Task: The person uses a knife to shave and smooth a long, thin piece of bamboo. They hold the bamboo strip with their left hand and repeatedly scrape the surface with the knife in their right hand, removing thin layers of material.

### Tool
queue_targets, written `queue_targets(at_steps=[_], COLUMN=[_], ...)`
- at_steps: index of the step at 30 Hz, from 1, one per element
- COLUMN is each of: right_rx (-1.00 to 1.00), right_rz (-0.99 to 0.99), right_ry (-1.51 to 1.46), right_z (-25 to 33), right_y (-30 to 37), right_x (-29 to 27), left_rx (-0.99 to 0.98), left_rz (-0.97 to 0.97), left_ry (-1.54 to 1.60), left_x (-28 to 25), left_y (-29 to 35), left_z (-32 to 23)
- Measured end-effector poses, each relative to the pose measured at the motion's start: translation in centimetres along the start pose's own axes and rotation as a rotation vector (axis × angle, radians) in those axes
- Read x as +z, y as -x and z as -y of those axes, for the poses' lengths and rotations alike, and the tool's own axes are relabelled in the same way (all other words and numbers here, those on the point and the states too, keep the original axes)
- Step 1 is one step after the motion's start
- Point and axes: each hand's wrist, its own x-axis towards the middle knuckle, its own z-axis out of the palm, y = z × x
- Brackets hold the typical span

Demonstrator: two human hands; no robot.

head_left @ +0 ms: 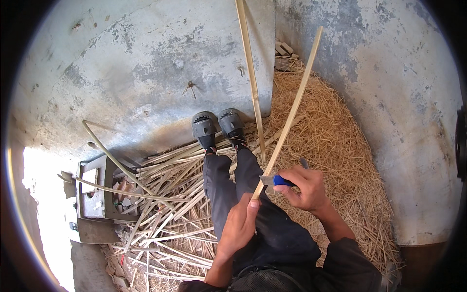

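Observation:
My left hand is closed around the lower end of a long, pale strip that looks like split bamboo or wood. The strip slants up and to the right, away from my lap. In my right hand is a knife with a blue handle. Its short metal blade lies against the strip, just above my left hand. The lower part of the handle is hidden inside my right fist, and a dark tip shows beyond the fingers.
Another pale strip leans against the grey wall. Many loose strips lie on the floor at left, beside a box-like wooden frame. Fine shavings are heaped at right. My legs stretch forward, ending in dark slippers.

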Motion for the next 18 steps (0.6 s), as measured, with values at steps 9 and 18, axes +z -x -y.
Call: queue_targets(at_steps=[9, 18], right_rx=[-0.033, -0.049], right_rz=[0.013, -0.004], right_ry=[-0.002, 0.032], right_z=[0.59, 0.48], right_y=[-0.38, -0.68], right_x=[0.01, 0.36], left_rx=[0.059, 0.026], left_rz=[-0.140, -0.167], left_ry=[-0.250, -0.294], left_x=[0.66, 0.65], left_y=[-0.05, 0.17], left_z=[-0.72, -0.20])
